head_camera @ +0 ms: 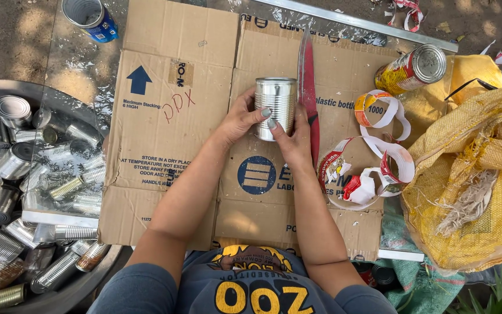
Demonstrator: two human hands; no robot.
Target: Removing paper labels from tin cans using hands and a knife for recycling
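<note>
A bare silver tin can (pixel 275 104) lies on a flattened cardboard sheet (pixel 175 75), its label gone. My left hand (pixel 240 118) grips its left side. My right hand (pixel 290 141) holds its near end with the thumb on the metal. A long knife with a red handle (pixel 307 87) lies along the can's right side, under my right hand; whether that hand also grips it is unclear.
Peeled paper labels (pixel 373 163) curl on the cardboard to the right. A labelled can (pixel 412 68) rests on a yellow woven sack (pixel 477 174). A metal basin (pixel 7 93) at left holds several bare cans. A blue-labelled can (pixel 91 17) stands at top left.
</note>
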